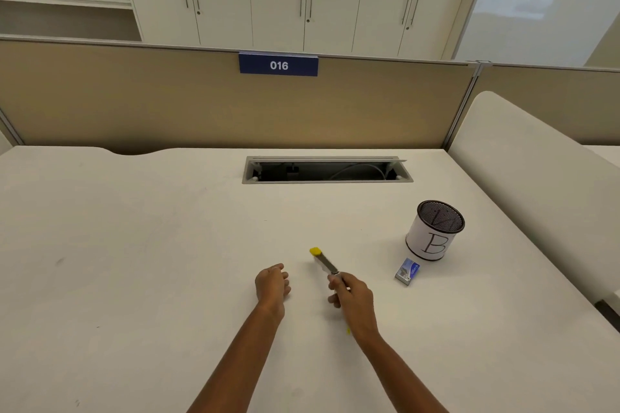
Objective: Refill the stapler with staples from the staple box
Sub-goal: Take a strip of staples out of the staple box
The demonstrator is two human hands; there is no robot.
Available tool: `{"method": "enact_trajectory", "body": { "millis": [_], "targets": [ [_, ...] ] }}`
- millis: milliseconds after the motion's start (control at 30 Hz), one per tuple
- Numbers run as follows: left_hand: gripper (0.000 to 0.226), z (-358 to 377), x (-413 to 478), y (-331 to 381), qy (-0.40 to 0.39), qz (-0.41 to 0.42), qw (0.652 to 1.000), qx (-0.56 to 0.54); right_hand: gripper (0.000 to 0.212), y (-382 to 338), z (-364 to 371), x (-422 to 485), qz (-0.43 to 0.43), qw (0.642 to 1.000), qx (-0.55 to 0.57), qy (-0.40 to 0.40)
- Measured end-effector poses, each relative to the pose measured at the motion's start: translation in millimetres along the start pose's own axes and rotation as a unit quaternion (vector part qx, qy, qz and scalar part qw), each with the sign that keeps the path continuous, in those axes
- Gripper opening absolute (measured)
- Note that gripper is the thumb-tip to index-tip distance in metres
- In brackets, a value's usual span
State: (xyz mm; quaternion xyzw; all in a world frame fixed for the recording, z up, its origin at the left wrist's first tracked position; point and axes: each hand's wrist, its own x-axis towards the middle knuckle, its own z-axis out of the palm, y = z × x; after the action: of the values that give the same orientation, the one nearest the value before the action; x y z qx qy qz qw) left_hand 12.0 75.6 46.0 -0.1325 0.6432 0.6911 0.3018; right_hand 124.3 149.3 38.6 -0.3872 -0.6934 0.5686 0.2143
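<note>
My right hand (352,298) grips the near end of a small stapler (324,261). Its metal body points away and to the left, with a yellow tip at the far end, and a bit of yellow shows below my wrist. My left hand (272,284) hovers just left of the stapler with fingers loosely curled and nothing in it. A small blue and white staple box (407,271) lies on the white desk (151,261) to the right of my right hand, apart from it.
A black mesh pen cup (434,231) wrapped in paper marked "B" stands just behind the staple box. An open cable slot (327,170) sits at the back of the desk. A beige partition with a "016" sign (278,65) rises behind; a white rounded divider (536,184) bounds the right.
</note>
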Motion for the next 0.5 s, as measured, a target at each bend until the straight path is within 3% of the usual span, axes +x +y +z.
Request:
{"method": "enact_trajectory", "body": {
  "millis": [100, 233, 500],
  "targets": [
    [0.020, 0.4, -1.3, 0.4, -0.010, -0.004, 1.000, -0.004, 0.023, -3.0, -2.0, 3.4, 0.085, 0.985, 0.148, -0.006],
    [0.020, 0.8, -3.5, 0.4, -0.024, -0.012, 1.000, -0.006, 0.035, -2.2, -3.2, 1.8, 0.209, 0.930, 0.298, -0.044],
    [0.023, -0.3, -3.3, 0.3, -0.026, 0.005, 0.999, 0.021, 0.039, -7.5, -11.1, 4.2, 0.239, 0.860, 0.447, -0.056]
  ]
}}
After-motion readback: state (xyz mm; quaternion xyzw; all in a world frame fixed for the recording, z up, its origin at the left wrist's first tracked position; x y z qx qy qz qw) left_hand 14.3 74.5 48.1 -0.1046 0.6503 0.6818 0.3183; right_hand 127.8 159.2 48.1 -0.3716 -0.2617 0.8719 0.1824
